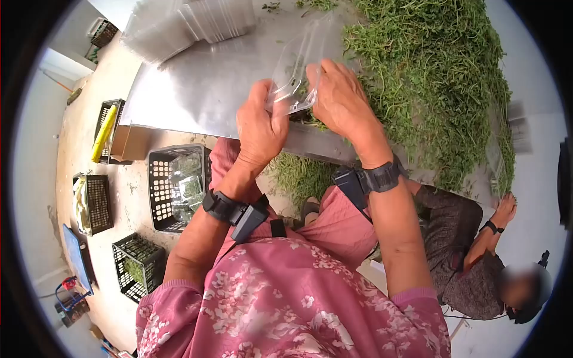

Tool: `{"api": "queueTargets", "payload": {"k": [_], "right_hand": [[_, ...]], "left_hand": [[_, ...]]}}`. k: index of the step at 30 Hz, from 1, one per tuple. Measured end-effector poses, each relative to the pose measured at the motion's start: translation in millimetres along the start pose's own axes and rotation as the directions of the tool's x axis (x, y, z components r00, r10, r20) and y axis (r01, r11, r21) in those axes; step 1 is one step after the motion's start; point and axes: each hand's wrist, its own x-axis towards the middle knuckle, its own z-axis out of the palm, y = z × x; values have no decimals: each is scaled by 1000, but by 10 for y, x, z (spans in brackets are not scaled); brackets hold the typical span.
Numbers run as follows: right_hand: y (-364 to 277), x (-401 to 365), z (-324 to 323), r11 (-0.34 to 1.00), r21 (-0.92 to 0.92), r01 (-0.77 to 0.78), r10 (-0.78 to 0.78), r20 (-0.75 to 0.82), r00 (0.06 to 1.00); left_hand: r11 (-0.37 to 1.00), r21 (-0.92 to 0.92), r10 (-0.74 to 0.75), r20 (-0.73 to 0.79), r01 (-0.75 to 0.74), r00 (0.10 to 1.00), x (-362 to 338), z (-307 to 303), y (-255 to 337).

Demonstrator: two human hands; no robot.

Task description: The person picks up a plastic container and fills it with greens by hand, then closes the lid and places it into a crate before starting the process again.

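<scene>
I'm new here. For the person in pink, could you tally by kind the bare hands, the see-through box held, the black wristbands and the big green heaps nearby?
Bare hands (left hand, right hand): 2
Clear plastic container: 1
Black wristbands: 2
Green leafy heaps, one on the grey metal table, one below its edge: 2
Total: 7

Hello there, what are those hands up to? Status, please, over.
Left hand and right hand both holding clear box. Box at table edge. Herbs heaped beside right hand; nothing seems in the way.
</scene>
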Motion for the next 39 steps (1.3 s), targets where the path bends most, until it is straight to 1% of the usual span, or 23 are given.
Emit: {"api": "queueTargets", "payload": {"k": [5, 11, 20, 26, 29, 32, 35, 38, 39], "right_hand": [[20, -9, -27, 1000, 10, 17, -17, 28, 999], [-5, -4, -28, 1000, 4, -1, 1, 25, 1000], [-19, -3, -55, 1000, 6, -19, 19, 43, 999], [-28, 5, -50, 998, 34, -61, 58, 78, 995], [-25, -8, -46, 994, 105, -38, 35, 31, 999], [-110, -12, -63, 991, 111, -77, 72, 47, 996], [-131, -7, 2, 992, 95, -85, 80, 51, 995], [-138, -25, 25, 995, 82, -53, 50, 44, 998], [-141, -23, 30, 996, 77, -47, 44, 49, 998]], "left_hand": [[1000, -2, 7, 2, -7, 1000, -4, 6, 36], [1000, 12, 22, -5, -22, 1000, -4, 6, 20], [1000, -2, 0, -3, 0, 1000, -3, 13, 23], [1000, 6, 11, -8, -11, 1000, -3, 11, 18], [1000, 24, 14, -18, -13, 1000, -11, 23, -11], [999, -8, -50, 19, 50, 999, -4, -3, 37], [997, -23, -70, 15, 71, 997, -1, -2, 40], [1000, 5, 22, -25, -22, 999, 0, 13, 0], [1000, -1, 14, -22, -14, 1000, -1, 9, -2]]}}
